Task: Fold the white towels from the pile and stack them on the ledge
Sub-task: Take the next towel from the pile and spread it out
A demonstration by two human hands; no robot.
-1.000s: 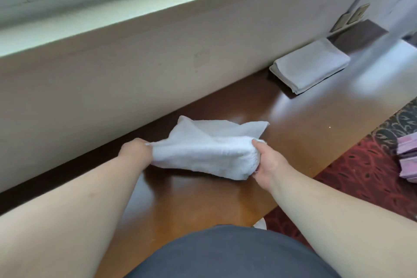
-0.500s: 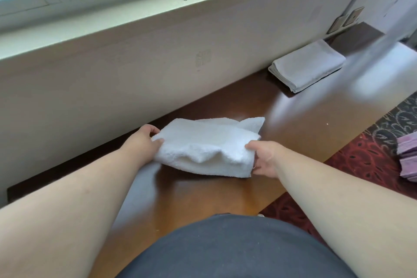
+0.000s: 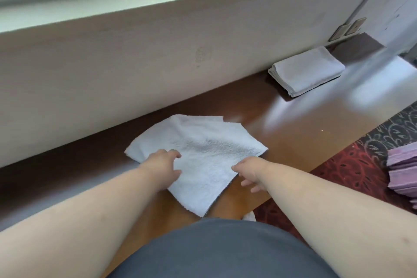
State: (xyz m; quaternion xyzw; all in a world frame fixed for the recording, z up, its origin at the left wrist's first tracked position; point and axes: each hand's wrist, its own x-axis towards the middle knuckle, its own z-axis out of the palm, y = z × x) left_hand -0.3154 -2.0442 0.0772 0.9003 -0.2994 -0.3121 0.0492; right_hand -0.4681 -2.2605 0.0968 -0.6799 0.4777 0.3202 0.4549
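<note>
Two hands work one white towel point(image 3: 198, 156) at the centre of the head view, where it lies partly folded on the brown ledge point(image 3: 293, 133), one corner hanging over the near edge toward the bottom of the frame. Your left hand point(image 3: 163, 165) rests on the towel's left part, fingers loosely curved and pressing down, gripping nothing. Your right hand point(image 3: 251, 172) sits at the towel's right edge, fingers spread and relaxed, just touching the cloth. The folded towels point(image 3: 306, 70) wait at upper right against the wall point(image 3: 135, 63). Judging by the uneven far corners, you should square those layers first, pin with the left palm, then sweep the right hand outward to flatten before the next fold.
</note>
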